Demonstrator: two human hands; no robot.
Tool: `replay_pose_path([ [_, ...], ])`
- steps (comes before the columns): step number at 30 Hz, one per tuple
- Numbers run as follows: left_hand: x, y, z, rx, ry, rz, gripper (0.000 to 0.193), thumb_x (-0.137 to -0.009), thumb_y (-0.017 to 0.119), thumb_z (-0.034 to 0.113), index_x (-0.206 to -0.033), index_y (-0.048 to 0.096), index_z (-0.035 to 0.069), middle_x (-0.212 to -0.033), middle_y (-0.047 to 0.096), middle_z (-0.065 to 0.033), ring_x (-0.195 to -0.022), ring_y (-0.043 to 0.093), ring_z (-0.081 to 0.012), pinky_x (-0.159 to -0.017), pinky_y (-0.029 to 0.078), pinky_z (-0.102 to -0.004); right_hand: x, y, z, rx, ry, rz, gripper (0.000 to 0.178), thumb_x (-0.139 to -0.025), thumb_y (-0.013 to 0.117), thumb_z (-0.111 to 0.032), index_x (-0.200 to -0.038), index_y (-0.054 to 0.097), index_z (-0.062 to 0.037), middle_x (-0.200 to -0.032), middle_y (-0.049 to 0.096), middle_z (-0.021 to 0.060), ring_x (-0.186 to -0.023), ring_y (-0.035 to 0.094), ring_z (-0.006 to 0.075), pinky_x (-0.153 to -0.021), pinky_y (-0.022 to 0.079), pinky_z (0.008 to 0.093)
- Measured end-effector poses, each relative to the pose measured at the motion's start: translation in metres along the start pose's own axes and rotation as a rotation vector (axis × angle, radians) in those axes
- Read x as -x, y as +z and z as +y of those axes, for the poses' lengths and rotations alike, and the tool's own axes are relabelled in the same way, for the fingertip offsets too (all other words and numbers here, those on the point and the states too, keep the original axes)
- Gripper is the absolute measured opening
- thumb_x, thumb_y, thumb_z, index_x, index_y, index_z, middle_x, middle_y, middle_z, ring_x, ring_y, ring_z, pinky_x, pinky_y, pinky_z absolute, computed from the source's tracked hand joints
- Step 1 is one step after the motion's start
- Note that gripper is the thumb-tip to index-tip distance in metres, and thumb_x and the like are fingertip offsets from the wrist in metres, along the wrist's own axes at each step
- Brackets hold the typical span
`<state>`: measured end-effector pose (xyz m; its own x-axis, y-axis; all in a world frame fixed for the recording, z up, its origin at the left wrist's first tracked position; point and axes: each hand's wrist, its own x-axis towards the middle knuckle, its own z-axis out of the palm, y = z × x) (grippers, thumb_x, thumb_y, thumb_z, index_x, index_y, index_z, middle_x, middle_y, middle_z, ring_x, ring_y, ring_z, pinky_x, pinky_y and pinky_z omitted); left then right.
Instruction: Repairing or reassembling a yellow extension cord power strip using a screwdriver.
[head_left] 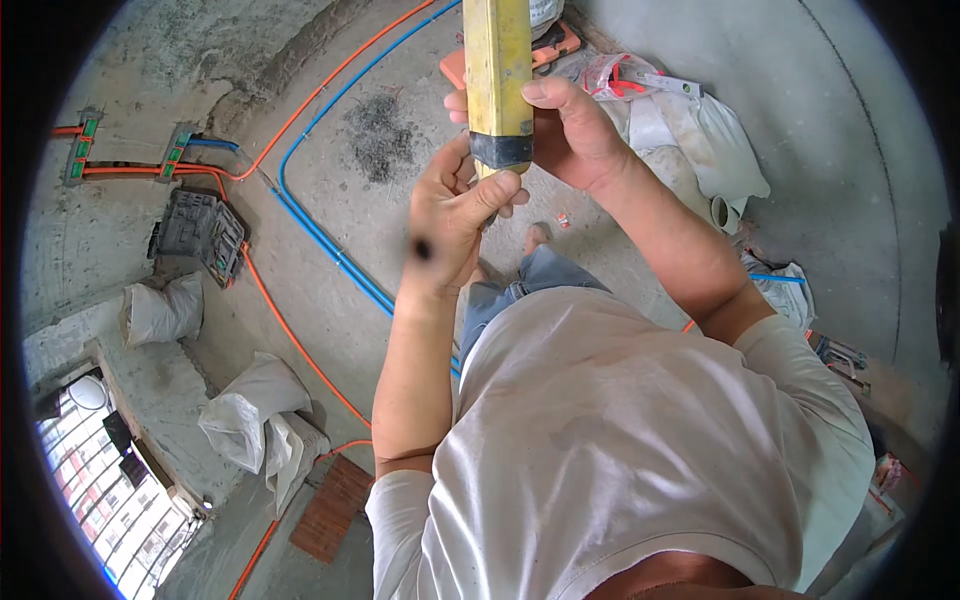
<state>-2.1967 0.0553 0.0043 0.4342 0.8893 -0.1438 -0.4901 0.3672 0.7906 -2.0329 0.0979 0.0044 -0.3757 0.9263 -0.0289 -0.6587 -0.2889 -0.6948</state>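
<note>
I hold a long yellow bar upright in front of me; a black band wraps it near its lower end, and its upper end runs out of the picture. My left hand grips the lower tip, thumb across the front just under the band. Higher up, my right hand closes round the bar from the right, with its thumb on the edge and fingertips showing at the left side. The bar hides the rest of those fingers. No marking tells for sure what kind of tool it is.
Orange pipe and blue pipe run along the concrete floor at left. An open grey tool case, white sacks and a reddish-brown board lie there too. More sacks and an orange case are at the far right.
</note>
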Motion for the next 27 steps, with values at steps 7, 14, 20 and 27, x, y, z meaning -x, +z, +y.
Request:
replay_pose_path([
  [7, 0.011, -0.017, 0.014, -0.089, 0.107, 0.091, 0.055, -0.078, 0.072, 0.006, -0.121, 0.040, -0.005, -0.092, 0.060, -0.0100, -0.070, 0.061, -0.0145, -0.053, 0.046, -0.0224, -0.007, 0.022, 0.014, 0.267, 0.011, 0.163, 0.040, -0.088, 0.056, -0.025, -0.117, 0.055, 0.0021, -0.106, 0.063, 0.0114, -0.097, 0.060, 0.0179, -0.088, 0.047, 0.0333],
  [14, 0.019, -0.041, 0.014, -0.363, 0.275, 0.310, 0.056, -0.080, 0.071, 0.006, -0.120, 0.032, -0.003, -0.092, 0.055, -0.0095, -0.068, 0.058, -0.0126, -0.053, 0.046, -0.0227, 0.005, 0.052, 0.026, 0.931, -0.058, 0.177, 0.017, -0.087, 0.063, -0.015, -0.090, 0.064, 0.0018, -0.078, 0.060, -0.0002, -0.071, 0.053, 0.0047, -0.064, 0.045, 0.0210],
  [20, 0.024, -0.046, 0.008, -0.510, 0.342, 0.394, 0.062, -0.079, 0.072, 0.006, -0.124, 0.030, -0.003, -0.101, 0.053, -0.0112, -0.085, 0.057, -0.0161, -0.072, 0.049, -0.0266, 0.008, 0.070, 0.026, 1.208, -0.141, 0.103, 0.017, -0.086, 0.064, -0.014, -0.086, 0.065, 0.0027, -0.072, 0.063, 0.0032, -0.063, 0.054, 0.0064, -0.057, 0.045, 0.0230],
  [27, 0.029, -0.052, -0.004, -0.593, 0.476, 0.431, 0.071, -0.076, 0.073, 0.001, -0.129, 0.027, -0.001, -0.118, 0.045, -0.0141, -0.107, 0.049, -0.0189, -0.093, 0.041, -0.0308, 0.004, 0.081, 0.021, 1.549, -0.132, 0.090, 0.014, -0.079, 0.061, -0.011, -0.077, 0.063, 0.0022, -0.062, 0.059, 0.0066, -0.056, 0.053, 0.0099, -0.052, 0.043, 0.0291],
])
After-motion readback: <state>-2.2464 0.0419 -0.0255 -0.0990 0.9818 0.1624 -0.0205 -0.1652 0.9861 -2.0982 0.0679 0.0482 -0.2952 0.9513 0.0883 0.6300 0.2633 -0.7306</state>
